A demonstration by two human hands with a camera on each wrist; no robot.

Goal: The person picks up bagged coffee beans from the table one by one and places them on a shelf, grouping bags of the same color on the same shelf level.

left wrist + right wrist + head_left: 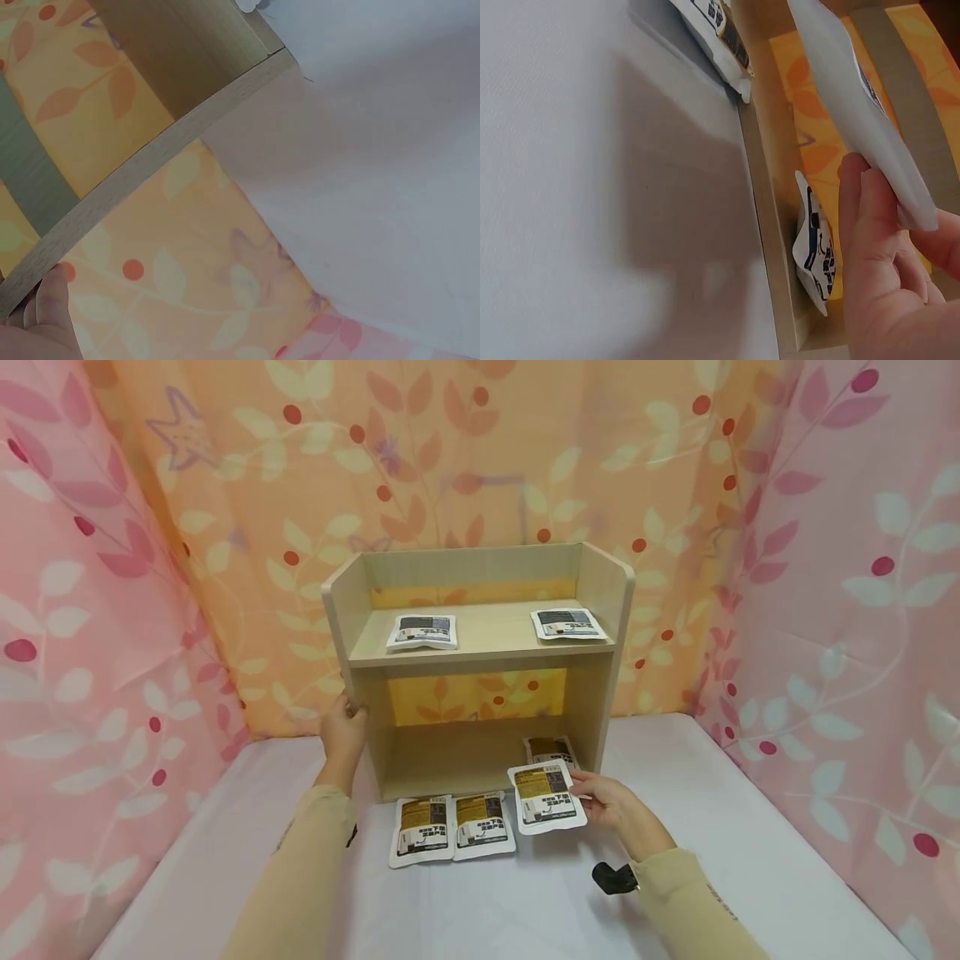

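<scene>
With your right hand (611, 806) you pinch the held packet (547, 797) by its right edge; the right wrist view shows the fingers along one side and the thumb at the other. This packet is lifted above the desk (675, 760), tilted so that its printed face looks to you, in front of the right part of the front edge of the bottom board (450, 764). Your left hand (343, 739) is at the edge of the left side panel (356, 593) and seems to grip it, with the fingers on the outside; the thumb is not clear in the left wrist view.

The step in hand, as I judge, is the moving of one packet by the right hand, while the left hand steadies the shelf (495, 631). Behind the held packet, near the right front corner of the bottom board, lies the inner packet (551, 747), partly covered in the head view. The two desk packets (422, 831) lie side by side before the left and middle part of the shelf's front edge. On the upper board there are the left upper packet (422, 632) and the right upper packet (568, 624), each near its own front corner.

The next move, in my opinion, calls for an even pinch and a slow wrist. If you go inward over the front edge, you should pass to the left of the inner packet, otherwise the soft border could catch on it or push it.
</scene>
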